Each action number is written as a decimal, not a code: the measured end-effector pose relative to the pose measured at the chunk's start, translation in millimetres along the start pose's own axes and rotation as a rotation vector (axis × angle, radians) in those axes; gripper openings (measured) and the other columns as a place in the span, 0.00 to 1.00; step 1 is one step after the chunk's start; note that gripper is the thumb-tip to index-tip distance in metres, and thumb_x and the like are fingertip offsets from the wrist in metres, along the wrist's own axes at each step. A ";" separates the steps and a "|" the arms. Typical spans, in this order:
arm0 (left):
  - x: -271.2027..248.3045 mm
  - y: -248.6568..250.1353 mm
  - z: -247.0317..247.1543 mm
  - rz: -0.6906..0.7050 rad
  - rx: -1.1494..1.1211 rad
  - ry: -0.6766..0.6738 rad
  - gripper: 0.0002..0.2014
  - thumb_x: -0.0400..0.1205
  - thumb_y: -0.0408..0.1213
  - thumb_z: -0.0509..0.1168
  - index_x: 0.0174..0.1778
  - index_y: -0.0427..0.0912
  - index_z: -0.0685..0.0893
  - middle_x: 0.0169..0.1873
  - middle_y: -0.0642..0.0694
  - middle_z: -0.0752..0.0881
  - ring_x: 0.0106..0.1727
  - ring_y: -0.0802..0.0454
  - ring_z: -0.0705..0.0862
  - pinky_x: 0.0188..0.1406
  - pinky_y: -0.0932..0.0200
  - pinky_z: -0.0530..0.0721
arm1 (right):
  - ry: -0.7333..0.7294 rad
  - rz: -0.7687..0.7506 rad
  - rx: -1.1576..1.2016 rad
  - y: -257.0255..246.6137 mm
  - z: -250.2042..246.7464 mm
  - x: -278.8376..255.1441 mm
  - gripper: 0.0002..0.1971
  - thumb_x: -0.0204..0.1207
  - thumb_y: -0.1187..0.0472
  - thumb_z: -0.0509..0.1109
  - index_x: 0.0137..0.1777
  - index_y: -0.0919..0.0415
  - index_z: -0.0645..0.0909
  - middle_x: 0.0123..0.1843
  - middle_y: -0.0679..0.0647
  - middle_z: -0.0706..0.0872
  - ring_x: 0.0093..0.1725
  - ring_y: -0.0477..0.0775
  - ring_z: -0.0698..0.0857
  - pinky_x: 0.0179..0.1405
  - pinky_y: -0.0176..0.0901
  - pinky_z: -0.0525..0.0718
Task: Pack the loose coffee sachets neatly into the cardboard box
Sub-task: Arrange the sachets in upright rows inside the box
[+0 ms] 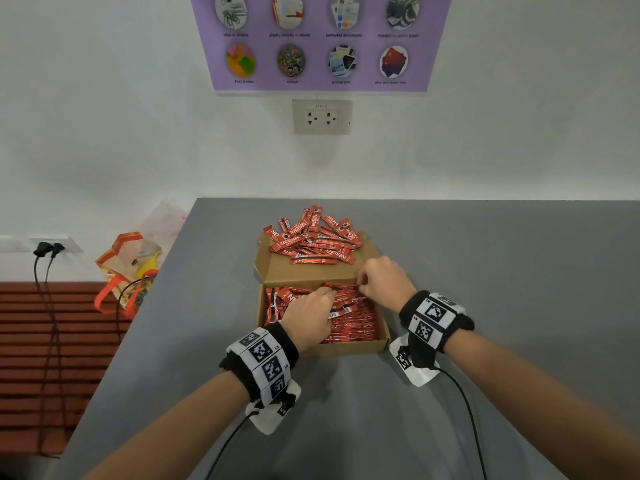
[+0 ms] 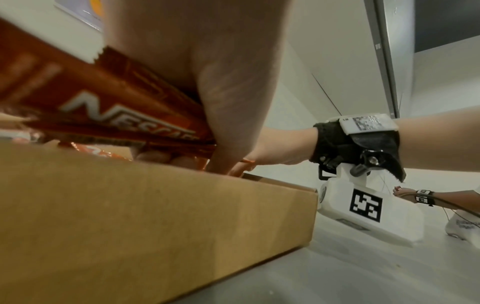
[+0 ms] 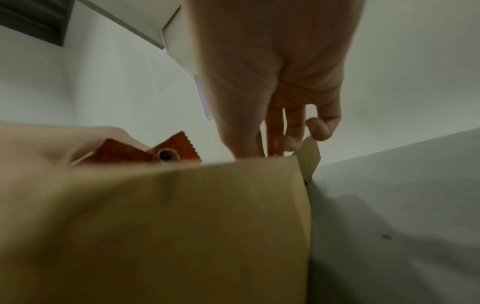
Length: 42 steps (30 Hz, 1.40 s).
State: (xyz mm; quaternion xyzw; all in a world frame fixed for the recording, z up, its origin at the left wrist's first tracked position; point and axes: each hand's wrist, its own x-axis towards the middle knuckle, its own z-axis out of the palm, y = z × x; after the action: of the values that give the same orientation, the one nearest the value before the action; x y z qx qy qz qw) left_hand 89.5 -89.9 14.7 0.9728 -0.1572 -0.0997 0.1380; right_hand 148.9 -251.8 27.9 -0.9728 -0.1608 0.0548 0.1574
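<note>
Our left hand [image 1: 308,315] is curled down into the box [image 1: 353,348], fingers closed round a small bunch of sachets [image 1: 341,311] lying across the packed layer; from the left wrist view a red sachet [image 2: 103,107] sits pressed against the palm, with the thumb [image 2: 228,123] reaching down over it to the box rim. Our right hand [image 1: 382,278] works at the far right corner of the box, fingertips pinching the end of a sachet [image 1: 341,285] along the far wall. From the right wrist view the fingers [image 3: 293,131] bend down behind the near cardboard wall, and what they grip is hidden there.

The box is open and shallow, sitting on the grey table [image 1: 519,271] just in front of us. It is nearly full of red sachets laid side by side, running left to right. Its lid [image 1: 277,268] lies flat, folded away to the far side, and the loose pile [image 1: 315,235] rests on it, spilling a little past its far edge onto the table.

Both wrists wear black bands [image 1: 438,318] with black-and-white marker tiles, and a cable runs from each toward us.

Off the table's left edge stands a colourful bag [image 1: 128,268] with orange handles, beside a wall plate with two black plugs [image 1: 48,249]. On the far wall hang a double socket [image 1: 322,116] and a purple poster [image 1: 318,39].
</note>
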 end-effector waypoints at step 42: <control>2.5 -21.2 -32.7 -0.119 -0.151 0.206 0.23 0.80 0.28 0.60 0.73 0.40 0.70 0.70 0.44 0.68 0.56 0.47 0.81 0.59 0.56 0.83 | 0.048 -0.019 0.093 -4.3 -5.1 -31.2 0.11 0.79 0.59 0.66 0.58 0.61 0.84 0.54 0.55 0.83 0.54 0.54 0.82 0.48 0.42 0.79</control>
State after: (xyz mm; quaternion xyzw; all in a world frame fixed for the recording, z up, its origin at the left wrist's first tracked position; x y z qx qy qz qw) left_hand 105.5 -63.7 38.7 0.9723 -0.0763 -0.0188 0.2201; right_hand 119.1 -259.7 35.9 -0.9639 -0.1637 0.0371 0.2065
